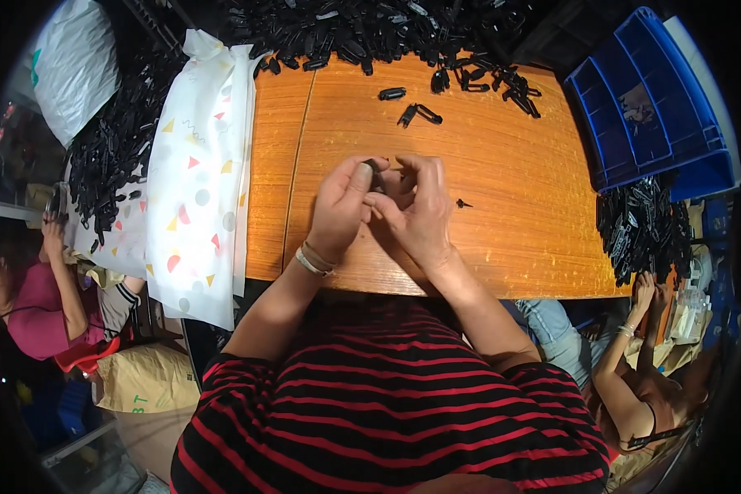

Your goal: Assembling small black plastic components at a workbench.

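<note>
Over the wooden table, my two hands meet in front of my body. My left hand (342,202) is closed, its thumb and fingers pinching a small black plastic part (374,168) that is mostly covered. Close against it, my right hand (424,202) has its fingers curled inward, thumb toward the left fingertips; whatever it grips is hidden. Just right of that hand lies a tiny dark piece (463,203). Beyond the hands rest a black oblong part (392,94) and a hinged, clip-like black part (426,114).
A large heap of black parts (346,33) covers the table's far side. White patterned sheeting (193,181) hangs over the left edge. At right stand a blue compartment bin (634,107) and another black heap (642,230). Two people work nearby, one on each side.
</note>
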`<act>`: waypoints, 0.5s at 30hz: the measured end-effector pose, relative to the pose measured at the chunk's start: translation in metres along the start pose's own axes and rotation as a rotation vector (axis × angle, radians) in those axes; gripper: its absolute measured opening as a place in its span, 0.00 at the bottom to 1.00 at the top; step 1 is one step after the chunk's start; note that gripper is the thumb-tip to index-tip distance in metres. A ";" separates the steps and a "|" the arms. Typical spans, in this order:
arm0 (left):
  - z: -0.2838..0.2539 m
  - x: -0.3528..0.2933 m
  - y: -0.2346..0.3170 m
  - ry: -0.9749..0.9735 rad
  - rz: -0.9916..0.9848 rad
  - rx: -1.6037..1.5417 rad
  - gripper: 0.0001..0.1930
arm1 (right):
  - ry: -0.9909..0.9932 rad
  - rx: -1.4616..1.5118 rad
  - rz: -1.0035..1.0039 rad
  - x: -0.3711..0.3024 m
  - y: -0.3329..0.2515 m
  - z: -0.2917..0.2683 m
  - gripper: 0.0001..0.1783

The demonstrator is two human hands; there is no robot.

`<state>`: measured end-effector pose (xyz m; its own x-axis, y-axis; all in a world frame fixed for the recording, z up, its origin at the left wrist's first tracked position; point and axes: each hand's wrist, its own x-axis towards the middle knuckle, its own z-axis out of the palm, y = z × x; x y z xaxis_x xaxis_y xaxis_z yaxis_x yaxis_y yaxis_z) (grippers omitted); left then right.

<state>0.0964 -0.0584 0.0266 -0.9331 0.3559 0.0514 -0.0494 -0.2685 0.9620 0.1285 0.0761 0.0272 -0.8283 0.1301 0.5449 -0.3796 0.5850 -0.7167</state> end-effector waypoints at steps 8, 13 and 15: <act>-0.005 -0.013 0.003 -0.087 0.011 -0.066 0.17 | -0.143 0.227 0.072 -0.018 -0.013 0.017 0.24; -0.009 -0.009 -0.001 -0.093 -0.043 -0.099 0.18 | -0.268 0.251 0.105 -0.012 0.001 0.010 0.23; -0.015 0.001 0.000 -0.128 -0.218 0.009 0.18 | -0.360 0.239 0.127 -0.008 0.015 0.000 0.23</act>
<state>0.0902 -0.0711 0.0226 -0.8479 0.5153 -0.1245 -0.2408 -0.1653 0.9564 0.1293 0.0839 0.0128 -0.9490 -0.1223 0.2907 -0.3154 0.3756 -0.8715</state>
